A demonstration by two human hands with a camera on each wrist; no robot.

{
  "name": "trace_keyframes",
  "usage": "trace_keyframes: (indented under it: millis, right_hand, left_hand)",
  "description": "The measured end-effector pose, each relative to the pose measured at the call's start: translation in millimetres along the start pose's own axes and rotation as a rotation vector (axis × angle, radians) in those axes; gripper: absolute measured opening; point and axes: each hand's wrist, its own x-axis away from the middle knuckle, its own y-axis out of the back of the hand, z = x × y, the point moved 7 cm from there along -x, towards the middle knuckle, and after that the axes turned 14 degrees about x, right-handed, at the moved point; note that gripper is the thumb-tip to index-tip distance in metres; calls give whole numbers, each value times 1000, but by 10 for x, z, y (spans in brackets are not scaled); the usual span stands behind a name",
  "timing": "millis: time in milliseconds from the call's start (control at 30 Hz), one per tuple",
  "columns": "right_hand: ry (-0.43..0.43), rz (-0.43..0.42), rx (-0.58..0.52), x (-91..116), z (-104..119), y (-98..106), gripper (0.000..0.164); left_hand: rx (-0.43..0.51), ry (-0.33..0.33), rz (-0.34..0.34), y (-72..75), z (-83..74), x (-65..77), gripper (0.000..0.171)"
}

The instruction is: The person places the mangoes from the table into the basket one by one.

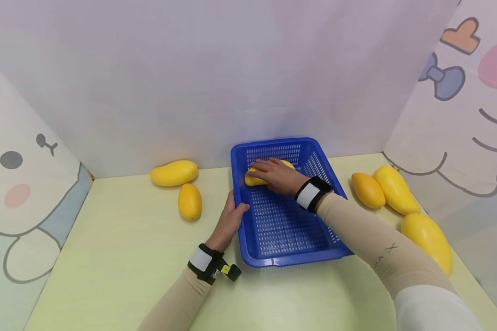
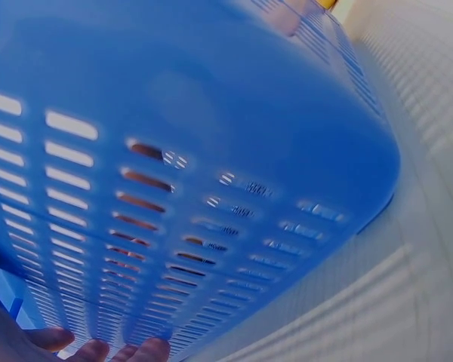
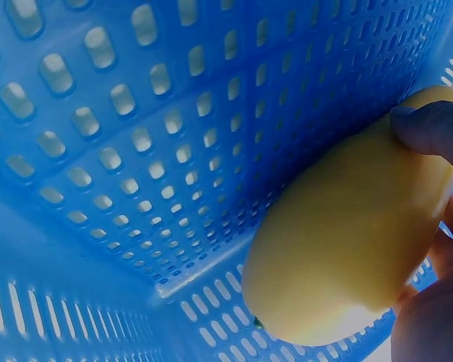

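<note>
A blue plastic basket (image 1: 290,260) with slotted walls stands on the table, slightly tilted. My left hand (image 1: 228,221) grips its left rim, thumb over the edge and fingers on the outer wall; in the left wrist view, fingertips (image 2: 149,350) touch the slotted side. Inside the basket, near its back, my right hand (image 1: 278,177) holds a yellow mango (image 1: 254,180). In the right wrist view the thumb lies on top of this mango (image 3: 340,234) and the fingers curl round its side. The hand covers much of the fruit in the head view.
Left of the basket lie a long yellow mango (image 1: 174,173) and a smaller mango (image 1: 189,202). On the right are an orange-yellow mango (image 1: 368,190), a yellow mango (image 1: 396,189) and a larger one (image 1: 428,240) partly behind the right sleeve. A pale wall (image 1: 170,82) closes the back.
</note>
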Motion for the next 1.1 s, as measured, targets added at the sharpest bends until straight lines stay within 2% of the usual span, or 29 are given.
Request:
trace_keyframes:
  millis: [567,833,1100]
  right_hand:
    - [-9,-27,14,-24,-16,24,62]
    - [-12,-6,20,-25,-28,-10,66]
    - [-56,-37,55,-21,-68,33,63]
  left_hand:
    - [-5,-16,14,-6,-25,0,58]
    - [-9,7,2,1,1,-1,58]
    - [-4,7,5,13,22,-9,59]
